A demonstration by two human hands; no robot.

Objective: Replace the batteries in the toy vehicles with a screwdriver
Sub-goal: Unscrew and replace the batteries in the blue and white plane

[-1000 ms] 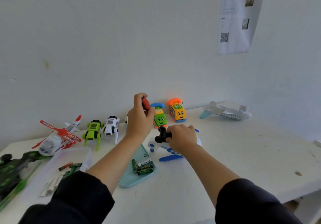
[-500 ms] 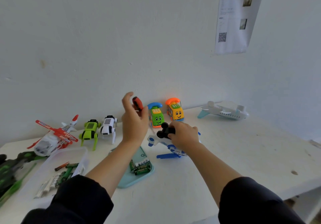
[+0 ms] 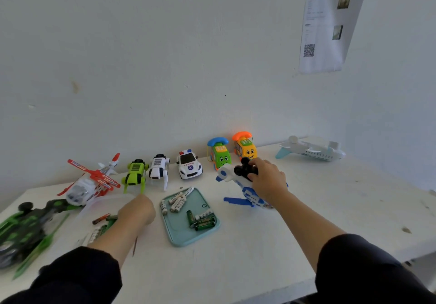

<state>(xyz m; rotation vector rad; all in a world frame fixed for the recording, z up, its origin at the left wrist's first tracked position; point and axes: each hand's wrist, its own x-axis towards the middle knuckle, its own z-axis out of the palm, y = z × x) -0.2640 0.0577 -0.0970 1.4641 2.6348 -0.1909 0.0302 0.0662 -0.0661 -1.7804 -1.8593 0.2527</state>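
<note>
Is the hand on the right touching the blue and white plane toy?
Touching. The head view shows the right hand lying on the blue and white plane, its fingers curled against the black wheels, with no gap between them.

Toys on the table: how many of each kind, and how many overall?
Airplanes: 2, one blue-and-white under the right hand, one pale
Helicopter: 1
Robot dogs: 2, green, white
Police car: 1
Phone cars: 2, green, orange
Green-black vehicle: 1
Total: 9
</note>
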